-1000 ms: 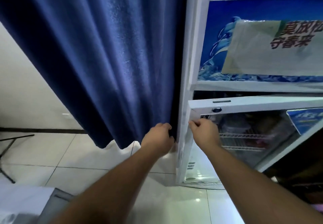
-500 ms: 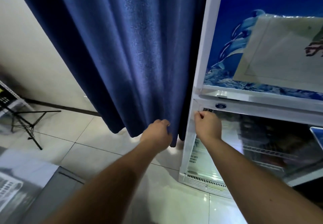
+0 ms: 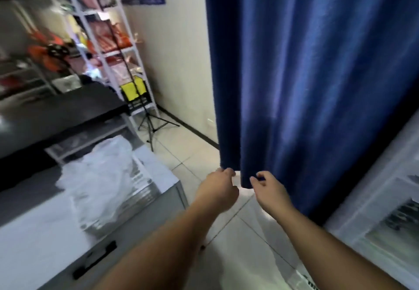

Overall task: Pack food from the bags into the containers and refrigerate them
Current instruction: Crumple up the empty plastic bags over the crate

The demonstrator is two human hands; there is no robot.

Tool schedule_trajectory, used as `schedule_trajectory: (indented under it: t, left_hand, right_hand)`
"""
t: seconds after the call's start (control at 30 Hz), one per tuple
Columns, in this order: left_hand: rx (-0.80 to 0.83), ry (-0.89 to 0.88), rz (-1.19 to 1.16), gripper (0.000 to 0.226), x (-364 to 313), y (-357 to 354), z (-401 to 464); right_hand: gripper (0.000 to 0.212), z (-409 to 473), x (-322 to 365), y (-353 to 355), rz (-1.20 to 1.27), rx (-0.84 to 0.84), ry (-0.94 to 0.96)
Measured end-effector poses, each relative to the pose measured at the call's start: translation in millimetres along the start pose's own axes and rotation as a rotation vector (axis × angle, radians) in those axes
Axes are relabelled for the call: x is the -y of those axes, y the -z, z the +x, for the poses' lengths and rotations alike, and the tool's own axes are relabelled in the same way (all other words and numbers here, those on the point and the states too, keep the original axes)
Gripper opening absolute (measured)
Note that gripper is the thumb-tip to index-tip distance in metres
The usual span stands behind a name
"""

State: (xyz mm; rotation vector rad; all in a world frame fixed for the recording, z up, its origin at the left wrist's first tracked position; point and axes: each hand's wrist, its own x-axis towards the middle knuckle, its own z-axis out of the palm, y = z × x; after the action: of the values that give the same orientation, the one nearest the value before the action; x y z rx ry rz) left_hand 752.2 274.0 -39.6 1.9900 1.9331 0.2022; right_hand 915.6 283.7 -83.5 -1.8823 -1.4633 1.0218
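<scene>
Head view: blue curtain hangs over tiled floor.

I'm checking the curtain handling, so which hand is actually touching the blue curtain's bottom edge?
The left hand: its fingertips meet the hem of the blue curtain. The right hand is half-open beside that hem; contact is unclear.

Plain deep-blue curtain, white fridge, pale floor tiles
</scene>
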Motion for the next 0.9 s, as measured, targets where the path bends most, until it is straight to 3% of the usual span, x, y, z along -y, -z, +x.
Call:
schedule_trajectory:
  t: [0.17, 0.33, 0.5, 0.73, 0.9]
  left_hand:
    - [-0.114, 0.196, -0.031, 0.051, 111.1, 38.9, -29.8]
    - [-0.208, 0.293, -0.047, 0.047, 212.4, 70.4, -67.0]
    - [-0.314, 0.305, 0.016, 0.058, 298.4, 89.4, -94.6]
    - [-0.256, 0.361, -0.053, 0.090, 371.5, 78.9, -118.3]
    - [-0.261, 0.418, -0.099, 0.101, 406.4, 81.6, -109.1]
  right_hand:
    - [0.048, -18.2, 85.5, -92.7, -0.052, 0.247, 0.173]
    - [0.055, -36.6, 148.7, -183.0, -0.155, 0.374, 0.304]
    - [0.058, -47.9, 189.3, -262.7, -0.279, 0.395, 0.416]
    - [0.083, -57.7, 208.9, -330.7, -0.356, 0.485, 0.542]
    - [0.099, -44.8, 223.5, -366.0, -0.461, 0.512, 0.630]
